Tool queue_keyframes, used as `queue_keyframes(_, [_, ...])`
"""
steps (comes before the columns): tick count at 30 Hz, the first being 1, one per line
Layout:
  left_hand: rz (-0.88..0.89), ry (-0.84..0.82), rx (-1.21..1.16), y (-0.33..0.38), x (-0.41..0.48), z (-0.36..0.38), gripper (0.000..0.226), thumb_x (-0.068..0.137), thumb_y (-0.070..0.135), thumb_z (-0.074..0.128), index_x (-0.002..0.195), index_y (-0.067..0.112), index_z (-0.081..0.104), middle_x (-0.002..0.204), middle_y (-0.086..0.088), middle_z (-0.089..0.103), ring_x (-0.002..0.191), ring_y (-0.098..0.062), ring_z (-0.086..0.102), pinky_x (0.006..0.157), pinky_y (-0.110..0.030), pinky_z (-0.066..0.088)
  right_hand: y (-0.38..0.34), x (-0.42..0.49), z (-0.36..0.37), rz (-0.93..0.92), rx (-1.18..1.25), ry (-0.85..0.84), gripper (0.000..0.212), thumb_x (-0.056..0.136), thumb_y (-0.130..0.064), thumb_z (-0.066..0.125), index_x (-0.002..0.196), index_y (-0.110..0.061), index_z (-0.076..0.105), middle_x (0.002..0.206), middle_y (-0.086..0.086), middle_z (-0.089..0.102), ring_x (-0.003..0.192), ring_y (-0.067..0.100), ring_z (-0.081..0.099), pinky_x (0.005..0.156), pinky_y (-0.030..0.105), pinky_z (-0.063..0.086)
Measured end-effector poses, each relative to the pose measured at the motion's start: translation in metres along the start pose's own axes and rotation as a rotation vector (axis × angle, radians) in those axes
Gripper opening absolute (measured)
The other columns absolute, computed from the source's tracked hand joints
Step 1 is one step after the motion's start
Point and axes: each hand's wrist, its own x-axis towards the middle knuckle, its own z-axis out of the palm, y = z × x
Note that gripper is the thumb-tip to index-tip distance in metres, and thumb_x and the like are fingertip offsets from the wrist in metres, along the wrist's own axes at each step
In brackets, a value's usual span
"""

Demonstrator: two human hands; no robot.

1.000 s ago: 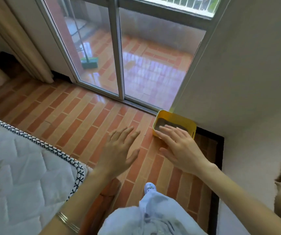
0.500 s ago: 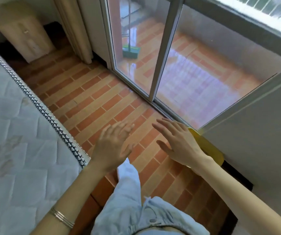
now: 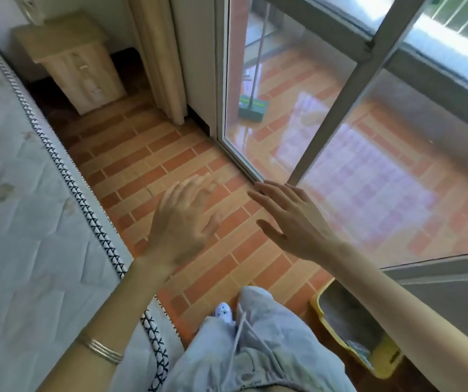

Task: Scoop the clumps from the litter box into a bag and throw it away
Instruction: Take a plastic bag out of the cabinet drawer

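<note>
**Both hands empty; litter box low on the right**

Nearest the camera: a pale blue denim trouser leg [image 3: 258,343], with a white shoe toe [image 3: 223,311] showing just past it on the floor. Thin metal bangles [image 3: 101,349] ring the left forearm.

The yellow plastic litter box [image 3: 388,360] sits on the floor at lower right, just beside the leg and close against the grey wall. The right forearm crosses over part of it. There is grey litter inside. A pale slotted item lies at its near end, too blurred to identify.

A white quilted mattress [image 3: 15,222] with black-and-white braided edging fills the left side.

Mid-frame, over the orange brick-pattern tile floor [image 3: 142,165]:
- The left hand [image 3: 182,222] is palm down with fingers straight and spread. It is motion-blurred and grips nothing.
- The right hand [image 3: 295,222] is beside it but apart from it, palm down, fingers extended, thumb out, also empty. Its fingertips overlap the foot of the door frame in view. I cannot tell whether they touch it.

Farther off is a grey-framed sliding glass door [image 3: 337,108]. Through the glass is a glossy tiled balcony, where a green broom head [image 3: 253,108] on a pale handle stands. A beige curtain [image 3: 156,52] hangs left of the door. A cream bedside cabinet [image 3: 80,60] stands in the far corner, near the head of the mattress.
</note>
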Motion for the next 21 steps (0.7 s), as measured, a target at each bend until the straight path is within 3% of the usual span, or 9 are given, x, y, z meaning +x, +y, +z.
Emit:
queue_keyframes(5, [-0.11, -0.074, -0.021, -0.041, 0.035, 0.011, 0.059, 0.089, 0.049, 0.031, 0.142, 0.024, 0.041, 0.146, -0.001, 0.043, 0.134, -0.021, 0.039, 0.109, -0.042, 0.026, 0.023, 0.075, 0.021, -0.069, 0.045, -0.04, 0.048, 0.092, -0.033, 0.051, 0.137, -0.017, 0.044, 0.142, 0.005, 0.044, 0.133, 0.023, 0.039, 0.106, 0.045, 0.034])
queue_keyframes(9, [-0.191, -0.078, -0.028, -0.084, 0.086, 0.003, 0.062, 0.089, 0.053, 0.025, 0.144, 0.027, 0.037, 0.149, 0.0, 0.038, 0.137, -0.02, 0.033, 0.111, -0.043, 0.023, 0.049, 0.154, 0.028, -0.125, 0.043, -0.088, 0.05, 0.094, -0.036, 0.046, 0.141, -0.02, 0.037, 0.147, 0.003, 0.038, 0.136, 0.021, 0.034, 0.109, 0.044, 0.03])
queue_keyframes(21, [-0.338, 0.067, 0.069, -0.191, 0.238, -0.055, 0.055, 0.093, 0.046, 0.034, 0.142, 0.022, 0.041, 0.146, -0.004, 0.043, 0.136, -0.022, 0.035, 0.111, -0.044, 0.026, 0.091, 0.405, 0.003, -0.442, 0.024, -0.041, 0.049, 0.093, -0.038, 0.045, 0.138, -0.019, 0.039, 0.142, 0.005, 0.043, 0.133, 0.024, 0.037, 0.107, 0.044, 0.034])
